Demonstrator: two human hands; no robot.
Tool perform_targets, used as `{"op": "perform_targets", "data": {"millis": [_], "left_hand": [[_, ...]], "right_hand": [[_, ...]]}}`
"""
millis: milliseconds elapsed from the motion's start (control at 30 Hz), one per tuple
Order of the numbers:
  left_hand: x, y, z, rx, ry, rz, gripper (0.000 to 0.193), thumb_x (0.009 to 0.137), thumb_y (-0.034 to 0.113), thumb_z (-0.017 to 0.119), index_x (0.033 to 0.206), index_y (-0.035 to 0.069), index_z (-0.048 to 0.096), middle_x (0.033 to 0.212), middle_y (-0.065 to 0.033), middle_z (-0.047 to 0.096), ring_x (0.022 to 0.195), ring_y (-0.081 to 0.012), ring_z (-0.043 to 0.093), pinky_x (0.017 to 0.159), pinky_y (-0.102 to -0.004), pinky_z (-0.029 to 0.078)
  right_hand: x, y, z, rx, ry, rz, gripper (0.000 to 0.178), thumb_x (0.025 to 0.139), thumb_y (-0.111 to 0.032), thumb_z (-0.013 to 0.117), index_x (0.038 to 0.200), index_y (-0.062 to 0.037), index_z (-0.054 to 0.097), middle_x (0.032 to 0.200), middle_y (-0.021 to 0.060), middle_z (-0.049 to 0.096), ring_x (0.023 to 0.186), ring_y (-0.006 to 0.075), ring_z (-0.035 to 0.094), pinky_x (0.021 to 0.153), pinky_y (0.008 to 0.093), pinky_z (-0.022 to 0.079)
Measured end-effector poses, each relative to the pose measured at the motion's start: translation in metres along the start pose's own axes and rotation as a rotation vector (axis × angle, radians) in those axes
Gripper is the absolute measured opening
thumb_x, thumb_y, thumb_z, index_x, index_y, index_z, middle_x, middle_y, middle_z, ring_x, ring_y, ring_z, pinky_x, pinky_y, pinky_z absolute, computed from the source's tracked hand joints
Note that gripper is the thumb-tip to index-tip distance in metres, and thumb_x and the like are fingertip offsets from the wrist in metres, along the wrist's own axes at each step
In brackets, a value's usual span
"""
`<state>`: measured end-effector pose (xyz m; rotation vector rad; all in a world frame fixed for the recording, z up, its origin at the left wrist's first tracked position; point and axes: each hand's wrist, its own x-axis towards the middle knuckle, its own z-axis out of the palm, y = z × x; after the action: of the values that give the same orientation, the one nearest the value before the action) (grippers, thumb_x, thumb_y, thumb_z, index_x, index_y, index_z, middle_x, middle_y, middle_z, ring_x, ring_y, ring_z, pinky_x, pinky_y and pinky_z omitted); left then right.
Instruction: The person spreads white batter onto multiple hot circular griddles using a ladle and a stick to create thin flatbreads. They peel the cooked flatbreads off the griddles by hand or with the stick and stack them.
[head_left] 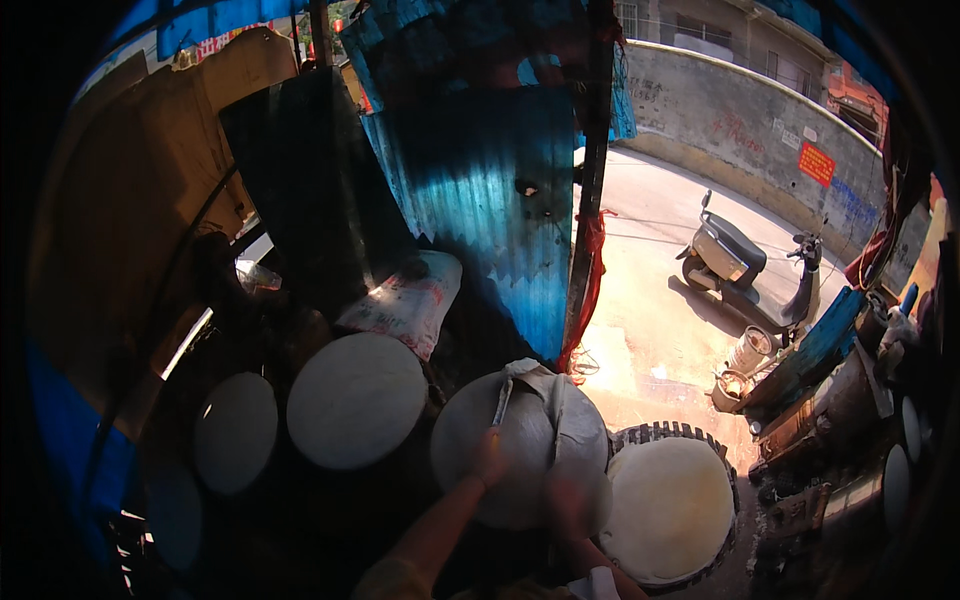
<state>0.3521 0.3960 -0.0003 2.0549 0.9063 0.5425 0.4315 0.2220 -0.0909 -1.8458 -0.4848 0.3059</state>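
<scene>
Hands: we see both at about 6 o'clock, forearms rising from the lower edge onto one round white slab.
Left hand [490, 452]: fingers closed, pinching the grey-white cloth [555, 415] near its twisted strip; it rests against the slab's top.
Right hand [568, 500]: blurred; it lies on the cloth's lower part, but we cannot tell whether its fingers are spread or curled.
Cloth: draped and bunched over the right half of the covered disc [470, 450], its knot-like fold toward 12 o'clock from the hands.
Covered disc: at centre-bottom, between a bare white disc [357, 400] at 9 o'clock from it and a pale yellowish disc [672, 508] at 3 o'clock, which sits in a ribbed basket rim [662, 431].
Further discs: a smaller one [236, 432] toward 9 o'clock, in shadow.
Surroundings: a printed sack [405, 305] at 11 o'clock, a blue corrugated sheet [480, 190] at 12 o'clock, a parked scooter [750, 270] at 2 o'clock on sunlit concrete.
Handling note: we judge that the cloth moves best with one hand steadying the slab while the other draws the fabric flat and evenly, low across the surface, so the soft face is not dragged or dented.
</scene>
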Motion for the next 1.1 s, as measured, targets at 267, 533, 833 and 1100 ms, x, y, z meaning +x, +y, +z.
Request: {"op": "perform_targets", "data": {"millis": [267,533,833,1100], "left_hand": [[-0.089,-0.048,-0.07,-0.165,-0.031,-0.234,0.054,0.073,0.004,0.054,0.125,0.013,0.042,0.082,-0.0107,0.055,0.06,-0.0191,0.054,0.051,-0.0331,0.046],[-0.191,-0.007,-0.12,-0.562,-0.08,-0.784,0.056,0.078,0.005,0.057,0.129,0.012,0.035,0.075,-0.0031,0.047,0.052,-0.01,0.045,0.042,-0.0234,0.04],[-0.23,0.113,-0.172,-0.746,0.147,-0.773,0.036,0.088,0.009,0.046,0.122,0.017,0.039,0.058,0.0016,0.04,0.038,-0.0068,0.037,0.031,-0.0197,0.029],[-0.199,0.118,-0.157,-1.111,0.035,-0.741,0.034,0.084,0.003,0.052,0.117,0.008,0.043,0.057,0.0009,0.04,0.039,-0.0063,0.038,0.032,-0.0191,0.031]], "right_hand": [[0.011,-0.064,-0.032,0.2,-0.031,-0.039,0.023,0.083,-0.022,0.056,0.077,-0.0011,0.063,0.072,0.0147,0.063,0.061,0.0239,0.061,0.058,0.0341,0.047],[0.055,-0.082,-0.052,0.43,-0.169,0.307,0.029,0.075,-0.022,0.07,0.086,0.0041,0.065,0.073,0.0106,0.065,0.062,0.0119,0.06,0.056,0.0265,0.048],[0.079,-0.054,-0.056,0.266,-0.547,0.247,0.024,0.074,-0.015,0.071,0.092,0.0004,0.066,0.071,0.0058,0.064,0.06,0.008,0.056,0.052,0.0214,0.045],[0.077,-0.087,-0.058,0.109,-0.801,0.269,0.027,0.074,-0.017,0.071,0.095,-0.0011,0.067,0.069,0.0012,0.061,0.055,0.0063,0.053,0.049,0.0209,0.042]]}}
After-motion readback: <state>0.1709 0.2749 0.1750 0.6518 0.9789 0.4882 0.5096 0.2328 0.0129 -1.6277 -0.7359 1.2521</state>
